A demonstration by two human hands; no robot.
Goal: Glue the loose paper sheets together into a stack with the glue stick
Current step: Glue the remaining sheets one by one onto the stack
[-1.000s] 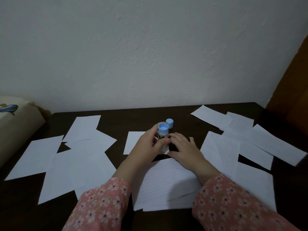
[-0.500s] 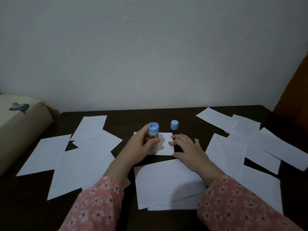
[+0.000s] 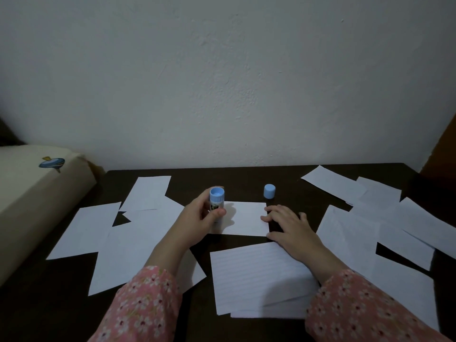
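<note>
Left hand (image 3: 197, 218): gripped glue stick (image 3: 217, 206) upright on small sheet (image 3: 249, 218).
Right hand (image 3: 288, 224): fingers flat, pinning sheet edge.
Risk: sheet could slide or crease if pinning slackened.

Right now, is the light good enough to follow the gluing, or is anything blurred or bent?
Head view: dim, bluish light; glue stick in the left hand casts a soft shadow on the small paper sheet; wide-angle bends the table edge; no glare or blur.

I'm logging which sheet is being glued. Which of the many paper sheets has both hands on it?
The small sheet in the middle: the glue stick in the left hand stands on it, and the right hand touches its right edge.
</note>
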